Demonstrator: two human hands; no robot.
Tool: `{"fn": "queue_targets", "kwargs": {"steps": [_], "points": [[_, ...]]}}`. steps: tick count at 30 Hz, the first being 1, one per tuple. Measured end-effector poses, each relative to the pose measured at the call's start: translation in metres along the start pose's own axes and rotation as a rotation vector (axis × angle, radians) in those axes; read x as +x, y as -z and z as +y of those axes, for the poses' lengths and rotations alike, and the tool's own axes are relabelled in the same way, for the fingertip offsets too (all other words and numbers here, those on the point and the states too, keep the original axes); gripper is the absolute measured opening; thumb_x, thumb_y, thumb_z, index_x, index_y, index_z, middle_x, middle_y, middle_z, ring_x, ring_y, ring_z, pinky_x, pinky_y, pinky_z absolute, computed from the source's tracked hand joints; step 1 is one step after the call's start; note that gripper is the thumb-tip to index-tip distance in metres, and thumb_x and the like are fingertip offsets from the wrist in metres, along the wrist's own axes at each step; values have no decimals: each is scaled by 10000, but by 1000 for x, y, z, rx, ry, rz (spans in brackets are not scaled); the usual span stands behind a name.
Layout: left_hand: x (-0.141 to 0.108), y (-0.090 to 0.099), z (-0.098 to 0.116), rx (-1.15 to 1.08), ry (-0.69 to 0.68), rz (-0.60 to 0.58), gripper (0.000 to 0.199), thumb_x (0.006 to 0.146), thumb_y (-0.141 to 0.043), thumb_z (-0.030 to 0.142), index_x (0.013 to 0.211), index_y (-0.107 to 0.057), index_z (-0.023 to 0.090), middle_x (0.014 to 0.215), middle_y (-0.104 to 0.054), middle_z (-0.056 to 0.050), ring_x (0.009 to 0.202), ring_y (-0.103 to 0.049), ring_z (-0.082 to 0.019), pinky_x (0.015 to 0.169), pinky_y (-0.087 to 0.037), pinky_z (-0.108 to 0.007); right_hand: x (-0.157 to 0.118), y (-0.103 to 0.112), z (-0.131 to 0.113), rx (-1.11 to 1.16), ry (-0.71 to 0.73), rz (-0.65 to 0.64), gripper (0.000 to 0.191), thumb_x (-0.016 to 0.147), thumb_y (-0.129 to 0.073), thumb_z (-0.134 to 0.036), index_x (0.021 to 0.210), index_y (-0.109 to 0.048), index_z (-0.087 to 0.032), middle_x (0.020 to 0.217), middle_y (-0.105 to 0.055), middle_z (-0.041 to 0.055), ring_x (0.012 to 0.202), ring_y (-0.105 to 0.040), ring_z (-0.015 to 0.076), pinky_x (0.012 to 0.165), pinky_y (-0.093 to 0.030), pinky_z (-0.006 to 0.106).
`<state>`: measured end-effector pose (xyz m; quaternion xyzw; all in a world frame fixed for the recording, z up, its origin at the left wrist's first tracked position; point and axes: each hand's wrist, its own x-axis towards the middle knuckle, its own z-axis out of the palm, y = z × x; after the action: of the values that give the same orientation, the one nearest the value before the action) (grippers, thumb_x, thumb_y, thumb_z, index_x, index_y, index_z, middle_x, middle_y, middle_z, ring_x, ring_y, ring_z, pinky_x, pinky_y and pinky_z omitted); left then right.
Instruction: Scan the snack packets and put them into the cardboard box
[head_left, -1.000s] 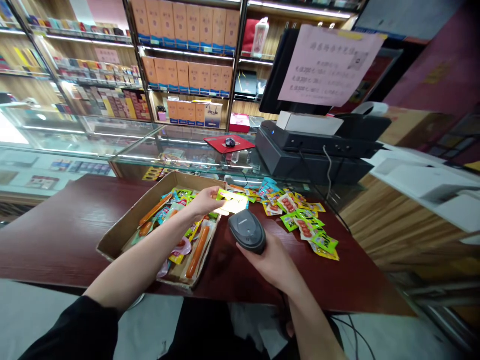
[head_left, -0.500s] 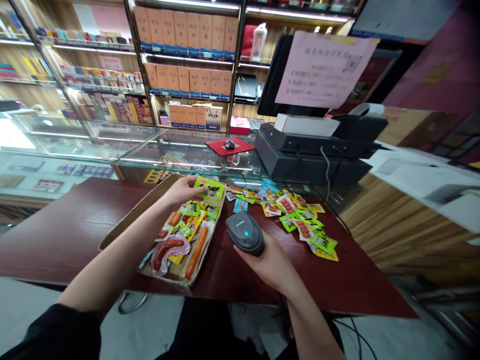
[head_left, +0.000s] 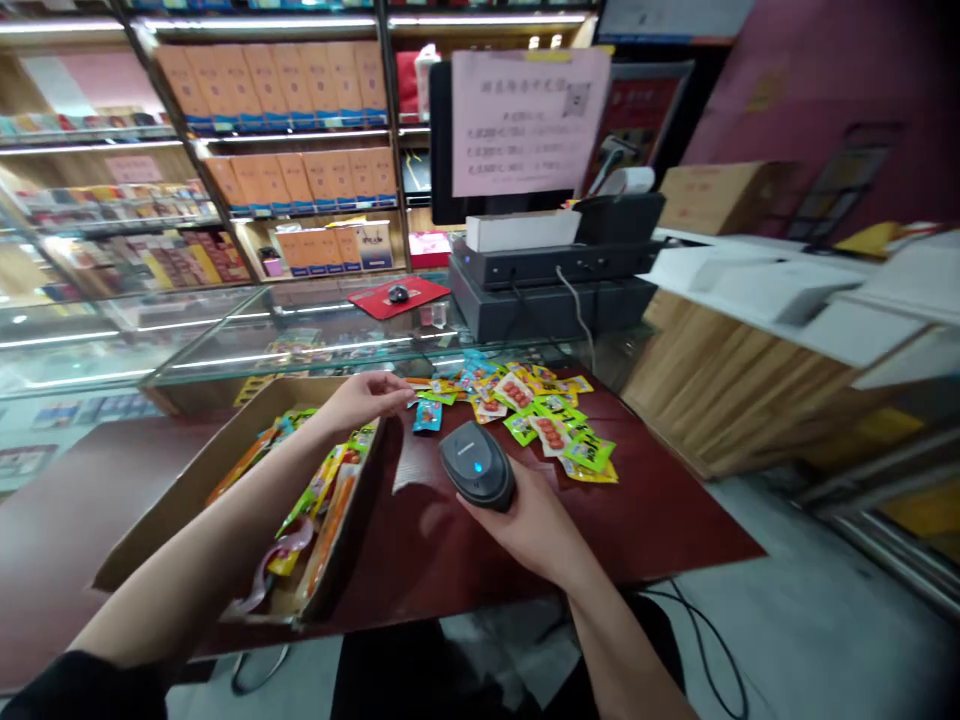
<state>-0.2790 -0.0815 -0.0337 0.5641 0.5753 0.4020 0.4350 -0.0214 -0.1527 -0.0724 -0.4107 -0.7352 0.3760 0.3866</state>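
My left hand (head_left: 367, 400) is over the far right corner of an open cardboard box (head_left: 142, 530), its fingers curled together. What they hold, if anything, is hidden. The box contains packaged sausages (head_left: 330, 535) and several small green and yellow snack packets (head_left: 322, 480), partly covered by my left forearm. My right hand (head_left: 525, 515) is wrapped round a dark handheld barcode scanner (head_left: 478, 465) with a lit blue light, held above the dark red table (head_left: 420, 560). Past the scanner lies a loose pile of snack packets (head_left: 551, 425), with a blue packet (head_left: 427, 416) close to my left fingertips.
Behind the table stands a glass counter (head_left: 315, 320) with a mouse (head_left: 398, 293) on a red mat (head_left: 367, 300). A dark cash drawer (head_left: 540, 305) sits below a monitor bearing a pink notice (head_left: 525, 125). Cables (head_left: 701, 625) hang at the right.
The view has turned right. My left hand has moved rightward to the box's corner, and the green packet no longer shows in it. The box sits at a different angle. My right hand keeps the scanner.
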Motion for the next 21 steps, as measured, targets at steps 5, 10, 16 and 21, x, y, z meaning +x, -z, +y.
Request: {"fn": "queue_targets", "kwargs": {"steps": [5, 10, 16, 21], "points": [[53, -98, 5, 111, -80, -228, 378, 639, -768, 454, 825, -666, 141, 723, -680, -28, 629, -591, -114, 582, -435, -223, -21, 47, 29, -40, -84, 155, 399, 759, -687, -250, 1152, -620, -228, 1104, -709, 57, 1007, -668, 230, 878, -511, 347], [94, -181, 2, 207, -191, -386, 305, 684, -719, 423, 811, -666, 151, 675, -659, -10, 577, -569, -109, 541, -421, -219, -45, 85, 49, -86, -222, 259, 391, 799, -658, -307, 1175, -621, -205, 1075, -721, 78, 971, -688, 246, 830, -533, 346], [117, -237, 0, 607, -431, -326, 249, 719, -680, 361, 885, -693, 175, 860, -702, -48, 807, -641, -189, 737, -483, -285, -63, 116, 63, -128, -338, 329, 297, 798, -652, -323, 1075, -659, -216, 963, -742, 56, 934, -701, 266, 783, -557, 350], [118, -267, -4, 777, -620, -446, 344, 767, -635, 385, 1044, -695, 190, 1036, -681, -94, 985, -607, -249, 886, -449, -342, -70, 129, 80, -127, -361, 385, 323, 795, -654, -328, 1097, -655, -216, 902, -741, 57, 886, -712, 270, 716, -574, 351]]}}
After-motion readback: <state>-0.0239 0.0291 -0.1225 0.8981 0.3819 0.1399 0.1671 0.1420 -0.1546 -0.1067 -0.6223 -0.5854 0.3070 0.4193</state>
